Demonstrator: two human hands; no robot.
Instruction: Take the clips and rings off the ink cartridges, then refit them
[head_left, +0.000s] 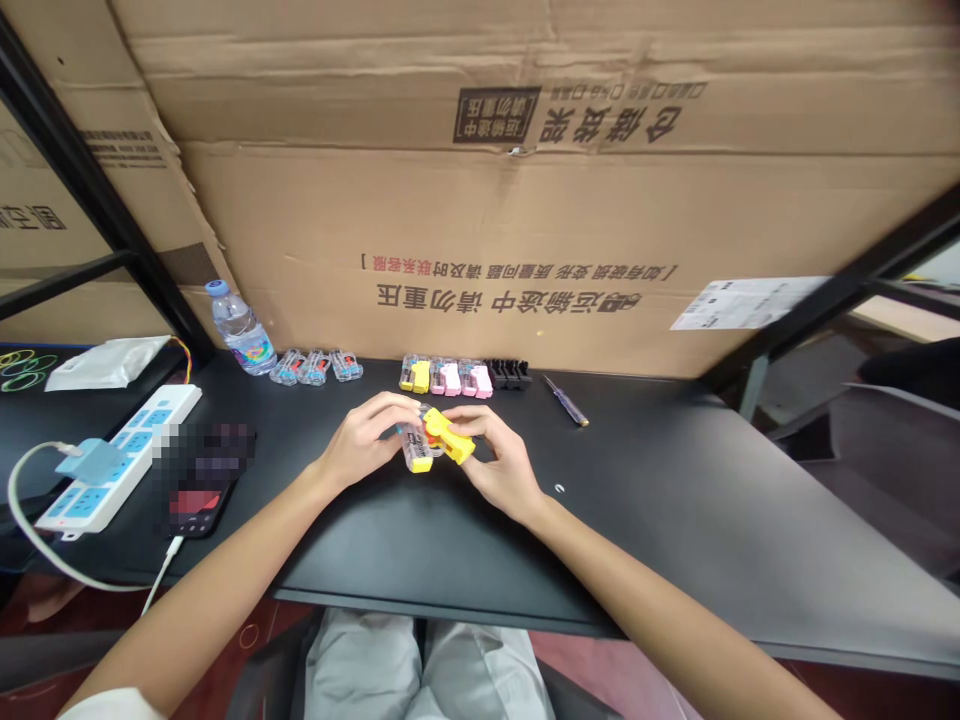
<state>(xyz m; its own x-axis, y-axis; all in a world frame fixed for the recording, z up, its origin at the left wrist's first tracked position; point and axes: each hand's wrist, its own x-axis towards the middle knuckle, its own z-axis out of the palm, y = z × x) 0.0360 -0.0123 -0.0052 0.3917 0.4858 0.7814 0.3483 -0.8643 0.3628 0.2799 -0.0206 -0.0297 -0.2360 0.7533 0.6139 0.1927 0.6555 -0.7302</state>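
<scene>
Soft, even indoor light fills the frame. The black table (675, 480) shows a dull sheen at the right. Shadows under the left hand (367, 440) and right hand (502, 465) are faint. Wide-angle distortion bends the edges, the far right is smeared, and a pixelated patch covers part of the phone (196, 505).

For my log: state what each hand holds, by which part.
Left hand pinches the clear yellow-ended block by its upper half; right hand grips the yellow part by its right end.

makeshift assembly workstation, black table (675, 480), cardboard box wall (525, 200), power strip (112, 460), screwdriver (566, 401)
</scene>
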